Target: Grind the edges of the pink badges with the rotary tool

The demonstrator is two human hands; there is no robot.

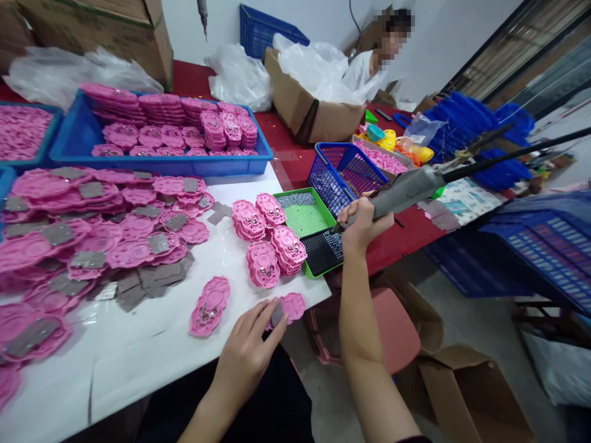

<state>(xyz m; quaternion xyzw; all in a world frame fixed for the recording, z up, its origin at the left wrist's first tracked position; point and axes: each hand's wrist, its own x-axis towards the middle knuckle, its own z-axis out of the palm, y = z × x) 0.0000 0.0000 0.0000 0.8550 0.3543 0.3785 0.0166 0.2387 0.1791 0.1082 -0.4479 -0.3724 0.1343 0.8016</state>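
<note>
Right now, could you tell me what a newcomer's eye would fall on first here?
Pink plastic parts flood the white table's left side, with more stacked in the blue tray behind. The right hand holds a grey power screwdriver over the green screw tray. At the table's near edge, the left hand rests on one pink part.

A white wall [438, 43] backs the red surface [295, 160], with dark-framed windows [545, 55] above a grey concrete floor [466, 307].

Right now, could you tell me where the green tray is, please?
In the head view the green tray sits at the white table's right edge, between stacked pink parts and a blue basket, under the right hand holding the screwdriver.
</note>
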